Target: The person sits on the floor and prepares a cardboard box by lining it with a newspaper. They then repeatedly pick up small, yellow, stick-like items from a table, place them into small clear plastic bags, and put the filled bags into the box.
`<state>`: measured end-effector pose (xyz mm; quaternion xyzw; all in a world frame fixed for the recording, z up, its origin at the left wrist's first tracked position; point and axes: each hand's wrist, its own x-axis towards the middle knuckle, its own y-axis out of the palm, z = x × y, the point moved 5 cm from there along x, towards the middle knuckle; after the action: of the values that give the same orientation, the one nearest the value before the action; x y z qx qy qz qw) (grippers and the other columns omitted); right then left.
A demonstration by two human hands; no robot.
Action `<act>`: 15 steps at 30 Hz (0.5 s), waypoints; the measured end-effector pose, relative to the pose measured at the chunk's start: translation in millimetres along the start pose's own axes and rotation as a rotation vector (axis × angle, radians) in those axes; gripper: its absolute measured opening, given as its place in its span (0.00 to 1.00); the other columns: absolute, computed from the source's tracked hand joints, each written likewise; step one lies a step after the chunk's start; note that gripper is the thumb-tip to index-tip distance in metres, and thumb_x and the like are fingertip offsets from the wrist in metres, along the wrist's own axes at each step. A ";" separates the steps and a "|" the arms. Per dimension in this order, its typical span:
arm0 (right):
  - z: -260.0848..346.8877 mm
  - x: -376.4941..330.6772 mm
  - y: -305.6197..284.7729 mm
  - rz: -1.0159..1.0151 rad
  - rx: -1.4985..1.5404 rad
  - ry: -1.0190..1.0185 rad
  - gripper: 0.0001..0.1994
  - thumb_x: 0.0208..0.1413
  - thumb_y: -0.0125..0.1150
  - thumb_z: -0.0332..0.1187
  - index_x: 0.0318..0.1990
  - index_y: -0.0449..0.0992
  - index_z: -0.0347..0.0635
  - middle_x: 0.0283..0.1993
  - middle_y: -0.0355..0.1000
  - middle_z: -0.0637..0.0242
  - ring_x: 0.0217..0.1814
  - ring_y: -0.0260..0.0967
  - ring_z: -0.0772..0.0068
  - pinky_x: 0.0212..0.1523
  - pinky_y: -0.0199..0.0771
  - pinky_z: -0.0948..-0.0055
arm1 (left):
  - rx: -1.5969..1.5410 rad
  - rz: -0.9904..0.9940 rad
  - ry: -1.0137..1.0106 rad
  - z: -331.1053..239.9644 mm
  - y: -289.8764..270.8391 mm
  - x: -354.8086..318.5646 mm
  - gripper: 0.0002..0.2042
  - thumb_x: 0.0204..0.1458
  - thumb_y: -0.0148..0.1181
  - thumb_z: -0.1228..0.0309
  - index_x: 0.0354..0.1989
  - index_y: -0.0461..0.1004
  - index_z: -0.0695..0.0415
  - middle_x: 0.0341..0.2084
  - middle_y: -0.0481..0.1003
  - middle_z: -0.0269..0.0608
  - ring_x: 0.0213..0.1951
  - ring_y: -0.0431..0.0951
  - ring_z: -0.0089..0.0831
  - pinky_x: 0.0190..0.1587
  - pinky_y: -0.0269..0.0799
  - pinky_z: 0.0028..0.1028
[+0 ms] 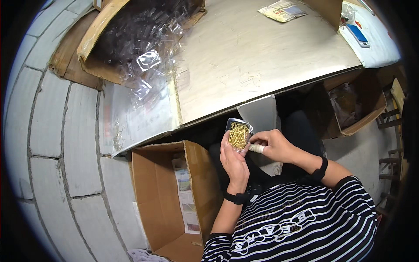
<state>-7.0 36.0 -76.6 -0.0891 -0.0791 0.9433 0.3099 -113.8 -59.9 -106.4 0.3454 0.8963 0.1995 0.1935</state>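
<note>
My left hand (235, 163) is wrapped round a small clear plastic box (231, 122), held tilted above my lap by the table's front edge. Thin gold-coloured metal pieces (238, 136), like pins or clips, fill the box in a tangle. At the box's right side, my right hand (274, 147) has its fingers pinched together against the clear edge. A pale wrap (256, 148) covers one of its fingers. Whether those fingertips hold the rim or a lid is too small to tell. Both wrists wear dark bands.
A large carton (94, 48) spills clear plastic boxes (148, 60) onto the table (218, 87) at the far left. Below the table's edge stands an open cardboard box (203, 192). Another carton (364, 120) sits at right. A printed packet (283, 10) and a blue-screened device (358, 35) lie at the back.
</note>
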 end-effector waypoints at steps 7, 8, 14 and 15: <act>-27.9 -1.0 0.4 0.026 0.334 0.173 0.05 0.52 0.60 0.24 0.33 0.77 0.31 0.25 0.74 0.64 0.22 0.68 0.81 0.23 0.68 0.80 | 0.015 0.035 0.000 9.1 0.4 -3.3 0.20 0.65 0.36 0.62 0.57 0.60 0.64 0.49 0.69 0.47 0.48 0.74 0.35 0.44 0.76 0.33; -15.6 -3.7 -5.4 -0.017 0.232 0.168 0.05 0.51 0.60 0.24 0.33 0.77 0.31 0.25 0.74 0.64 0.23 0.69 0.81 0.23 0.69 0.79 | -0.004 0.046 -0.011 10.6 -0.8 -3.2 0.20 0.65 0.37 0.62 0.57 0.61 0.64 0.49 0.70 0.48 0.47 0.75 0.35 0.42 0.78 0.33; 5.7 -7.1 -17.2 -0.156 -0.184 -0.044 0.06 0.47 0.63 0.26 0.32 0.77 0.34 0.25 0.75 0.55 0.25 0.74 0.66 0.30 0.72 0.71 | 0.124 0.024 -0.024 2.2 -1.0 -7.3 0.19 0.63 0.37 0.62 0.53 0.63 0.64 0.45 0.72 0.48 0.43 0.77 0.34 0.35 0.81 0.32; 6.2 -6.4 -16.9 -0.153 -0.196 -0.059 0.06 0.47 0.63 0.26 0.32 0.77 0.34 0.25 0.75 0.54 0.26 0.74 0.64 0.30 0.72 0.70 | 0.125 0.040 -0.038 4.3 -0.9 -7.4 0.19 0.63 0.37 0.62 0.53 0.63 0.64 0.45 0.72 0.47 0.42 0.78 0.34 0.35 0.81 0.32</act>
<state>6.3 45.1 -66.3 -0.0852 -0.1866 0.9069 0.3681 -107.2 -64.7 -109.0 0.3785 0.8961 0.1403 0.1846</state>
